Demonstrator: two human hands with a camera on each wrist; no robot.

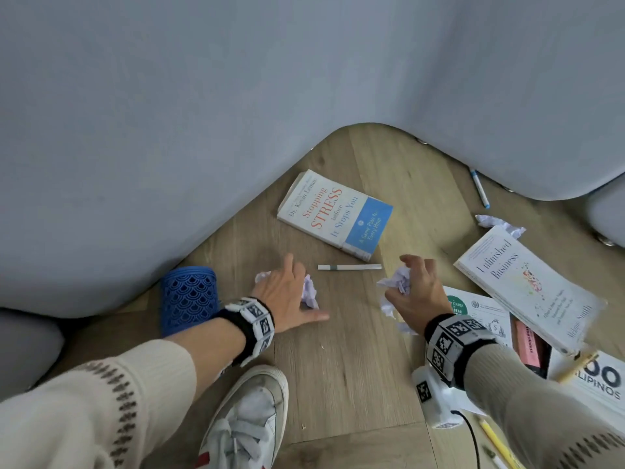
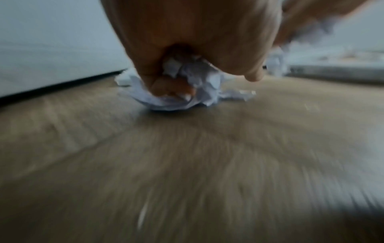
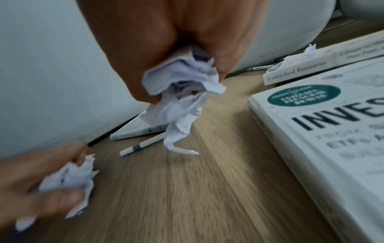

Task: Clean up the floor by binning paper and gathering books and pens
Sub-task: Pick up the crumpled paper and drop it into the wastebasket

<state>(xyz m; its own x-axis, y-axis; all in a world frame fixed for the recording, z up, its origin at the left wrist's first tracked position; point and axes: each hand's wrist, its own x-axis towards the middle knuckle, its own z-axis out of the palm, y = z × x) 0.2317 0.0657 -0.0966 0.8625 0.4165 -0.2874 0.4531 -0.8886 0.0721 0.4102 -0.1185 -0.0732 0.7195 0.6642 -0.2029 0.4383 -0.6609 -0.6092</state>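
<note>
My left hand [image 1: 287,292] grips a crumpled white paper ball [image 1: 309,291] low over the wood floor; the left wrist view shows the fingers curled round that paper ball [image 2: 187,85]. My right hand [image 1: 414,289] holds another crumpled paper wad [image 1: 399,280], which hangs in loose folds below the fingers [image 3: 180,92]. A white pen [image 1: 350,267] lies on the floor between the hands. Beyond it lies the "Stopping Stress" book [image 1: 334,214]. A third crumpled paper [image 1: 499,222] sits by the "Unfinished Business" book [image 1: 527,289]. A blue-tipped marker [image 1: 479,187] lies near the sofa.
A blue lattice bin [image 1: 189,299] lies on its side at the left by the grey sofa [image 1: 169,130]. More books [image 3: 322,118], a pink item [image 1: 528,343] and yellow pencils [image 1: 495,441] are stacked at the right. My white shoe [image 1: 250,414] is at the bottom centre.
</note>
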